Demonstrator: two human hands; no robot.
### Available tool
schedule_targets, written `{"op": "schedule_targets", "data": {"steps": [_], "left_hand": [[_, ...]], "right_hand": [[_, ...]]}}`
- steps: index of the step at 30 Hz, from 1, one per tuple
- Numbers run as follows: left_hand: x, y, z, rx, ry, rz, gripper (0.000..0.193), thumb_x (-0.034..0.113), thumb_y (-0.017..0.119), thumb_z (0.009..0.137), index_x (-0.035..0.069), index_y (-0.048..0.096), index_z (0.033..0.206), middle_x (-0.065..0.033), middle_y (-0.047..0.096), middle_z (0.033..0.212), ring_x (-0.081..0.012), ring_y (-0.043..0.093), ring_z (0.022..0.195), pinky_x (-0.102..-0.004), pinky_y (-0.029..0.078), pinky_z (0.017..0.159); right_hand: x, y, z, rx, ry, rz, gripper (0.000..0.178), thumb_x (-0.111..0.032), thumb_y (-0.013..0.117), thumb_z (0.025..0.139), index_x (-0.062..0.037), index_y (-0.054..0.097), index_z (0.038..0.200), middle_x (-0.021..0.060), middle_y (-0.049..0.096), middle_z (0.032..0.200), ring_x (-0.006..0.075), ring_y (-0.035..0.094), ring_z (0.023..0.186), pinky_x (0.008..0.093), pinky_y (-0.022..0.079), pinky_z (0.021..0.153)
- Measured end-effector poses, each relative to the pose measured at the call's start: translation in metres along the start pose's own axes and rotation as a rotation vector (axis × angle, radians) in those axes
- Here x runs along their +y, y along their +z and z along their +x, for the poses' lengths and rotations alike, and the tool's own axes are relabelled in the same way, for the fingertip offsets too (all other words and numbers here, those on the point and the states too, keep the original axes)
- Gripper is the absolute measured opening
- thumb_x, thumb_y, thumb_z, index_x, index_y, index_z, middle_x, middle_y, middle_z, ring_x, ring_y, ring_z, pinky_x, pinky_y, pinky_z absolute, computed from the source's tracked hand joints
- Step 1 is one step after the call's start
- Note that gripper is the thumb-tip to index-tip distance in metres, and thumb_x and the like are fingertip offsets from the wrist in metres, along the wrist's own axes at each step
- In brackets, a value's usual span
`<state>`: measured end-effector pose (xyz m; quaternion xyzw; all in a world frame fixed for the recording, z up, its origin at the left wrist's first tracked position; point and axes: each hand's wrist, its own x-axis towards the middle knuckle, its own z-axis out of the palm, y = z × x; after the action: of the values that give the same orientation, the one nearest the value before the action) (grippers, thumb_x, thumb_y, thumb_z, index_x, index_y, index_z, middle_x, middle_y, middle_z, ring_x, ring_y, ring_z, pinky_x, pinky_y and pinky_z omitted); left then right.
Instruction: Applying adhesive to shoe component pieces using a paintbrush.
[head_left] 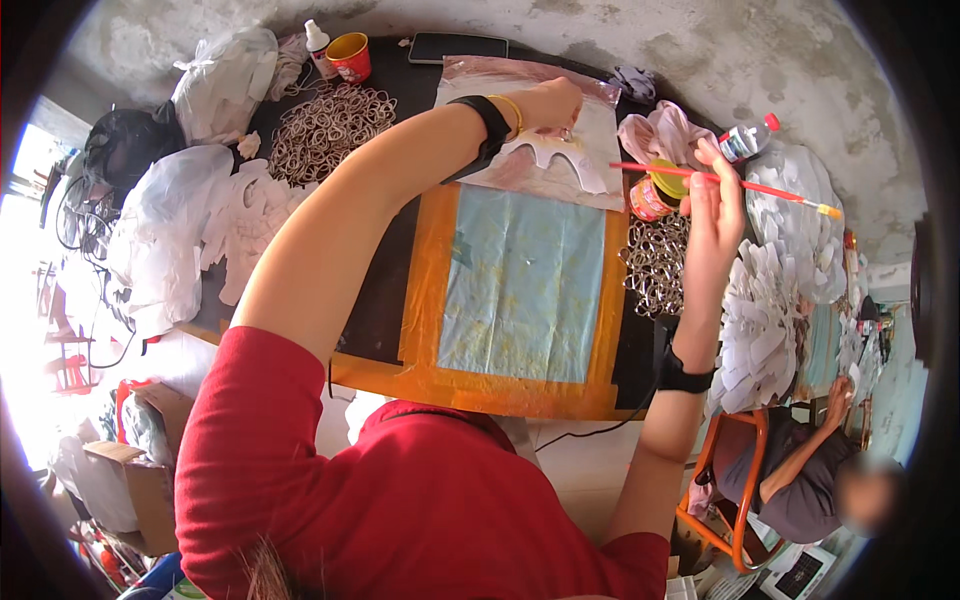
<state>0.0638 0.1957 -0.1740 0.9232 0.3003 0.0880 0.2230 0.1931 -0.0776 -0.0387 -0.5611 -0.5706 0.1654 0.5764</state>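
My left hand (550,105) reaches far across the dark table and presses its fingertips on a white cut-out shape (556,160) lying on a clear plastic sheet (600,130). My right hand (718,200) is raised at the right and grips a red-handled paintbrush (740,184), whose yellow tip points right. Just left of that hand stands a small open paint pot (655,195) with a yellow rim. Before me lies a pale blue sheet (515,285) on an orange board (425,290).
Piles of ring-like cut-outs sit at the back left (330,125) and right (655,262). White cut-outs (780,300) heap at the right, white bags (160,240) at the left. A red cup (350,57), a small bottle (318,45) and a tablet (458,46) stand behind. Another person (800,480) sits lower right.
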Motion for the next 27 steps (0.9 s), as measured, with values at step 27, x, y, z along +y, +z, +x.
{"op": "schedule_targets", "data": {"steps": [27], "left_hand": [[0.026, -0.027, -0.034, -0.211, 0.004, -0.155, 0.025, 0.021, 0.075, 0.070, 0.004, 0.067, 0.086, -0.0074, 0.067, 0.071, -0.0179, 0.064, 0.063, -0.0307, 0.051, 0.060]], "right_hand": [[0.086, 0.063, 0.013, -0.089, -0.210, -0.361, 0.017, 0.000, 0.052, 0.085, -0.0025, 0.064, 0.096, 0.0155, 0.063, 0.077, 0.0255, 0.063, 0.068, 0.0332, 0.048, 0.060]]}}
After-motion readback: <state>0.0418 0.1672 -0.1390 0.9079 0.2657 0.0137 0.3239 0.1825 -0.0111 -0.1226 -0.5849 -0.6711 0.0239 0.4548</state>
